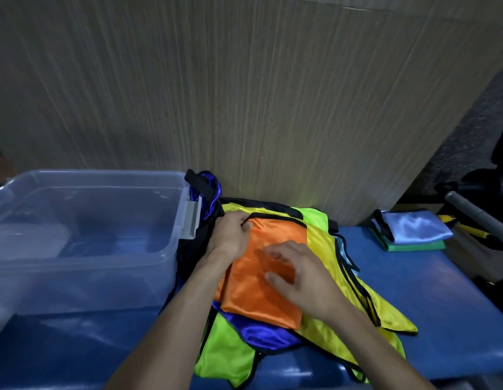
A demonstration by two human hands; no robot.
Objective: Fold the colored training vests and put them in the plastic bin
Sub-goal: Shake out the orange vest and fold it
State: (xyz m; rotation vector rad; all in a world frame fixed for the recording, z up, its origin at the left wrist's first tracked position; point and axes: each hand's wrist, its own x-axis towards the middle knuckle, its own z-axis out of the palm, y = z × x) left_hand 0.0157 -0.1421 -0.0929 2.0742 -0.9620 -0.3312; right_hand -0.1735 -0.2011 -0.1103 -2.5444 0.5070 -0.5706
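A folded orange vest (273, 243) lies on top of a loose pile of vests: yellow (354, 294), lime green (225, 353) and blue (261, 333). My left hand (230, 235) pinches the orange vest's upper left corner at its black trim. Across the middle of that vest my right hand (298, 274) lies with fingers spread and blurred. The clear plastic bin (171, 257) stands to the left of the pile; nothing coloured shows inside it.
On the blue table (441, 291) at the back right sits a small stack of folded vests, light blue (413, 226) over green (413, 245). A wood-grain wall stands close behind. Dark equipment with a grey handle (475, 215) is at the far right.
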